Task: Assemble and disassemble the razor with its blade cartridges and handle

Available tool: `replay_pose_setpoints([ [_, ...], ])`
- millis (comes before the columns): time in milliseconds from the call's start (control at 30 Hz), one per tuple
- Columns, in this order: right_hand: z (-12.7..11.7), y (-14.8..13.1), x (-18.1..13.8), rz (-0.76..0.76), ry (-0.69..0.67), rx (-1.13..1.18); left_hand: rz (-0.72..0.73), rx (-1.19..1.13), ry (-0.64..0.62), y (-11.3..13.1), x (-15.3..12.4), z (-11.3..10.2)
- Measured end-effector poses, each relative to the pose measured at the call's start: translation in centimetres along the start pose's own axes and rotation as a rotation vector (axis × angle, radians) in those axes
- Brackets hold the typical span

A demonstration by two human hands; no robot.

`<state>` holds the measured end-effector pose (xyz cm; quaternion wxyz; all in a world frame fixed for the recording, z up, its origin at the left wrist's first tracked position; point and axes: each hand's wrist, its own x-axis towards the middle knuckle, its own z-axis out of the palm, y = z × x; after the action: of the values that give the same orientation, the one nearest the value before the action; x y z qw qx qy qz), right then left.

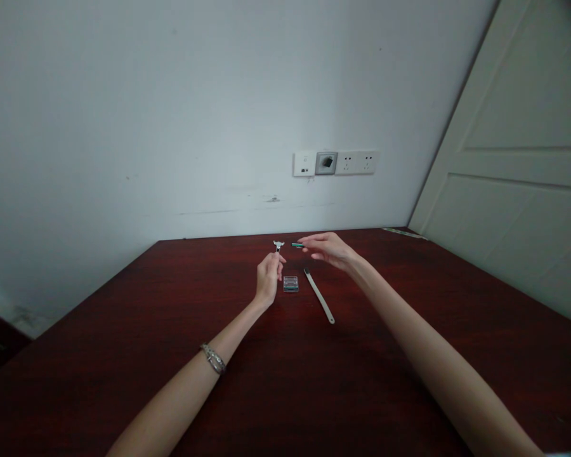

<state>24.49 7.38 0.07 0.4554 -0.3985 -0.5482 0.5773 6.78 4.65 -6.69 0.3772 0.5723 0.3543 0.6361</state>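
My left hand (268,274) is closed around a razor handle (278,246), its forked silver head end pointing up and away from me. To the right, my right hand (329,249) pinches a small green razor cartridge (297,245) between thumb and fingertips. A short gap separates the cartridge from the handle's head. Below and between the hands, a small clear plastic case (290,284) with something green in it lies on the table. Beside it on the right rests a long pale stick-like brush (320,296) with a dark tip and a hole in its near end.
The dark red wooden table (285,393) meets a white wall at the back. Sockets and switches (335,163) are set in that wall. A white panelled door (514,158) stands on the right, with a pale strip (404,233) near the far right table edge.
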Motion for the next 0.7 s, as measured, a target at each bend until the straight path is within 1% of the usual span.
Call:
replay_pose_setpoints([
  [200,0.2,0.0,-0.3,0.01,-0.002,0.033,-0.005,-0.046,-0.006,0.0,-0.2,0.1],
  [467,0.9,0.4,-0.4,-0.048,0.011,0.031,-0.057,-0.049,-0.003,0.0,-0.4,0.6],
  [700,1.6,0.3,-0.6,-0.066,0.05,0.05,-0.098,-0.101,-0.042,0.4,-0.8,1.1],
])
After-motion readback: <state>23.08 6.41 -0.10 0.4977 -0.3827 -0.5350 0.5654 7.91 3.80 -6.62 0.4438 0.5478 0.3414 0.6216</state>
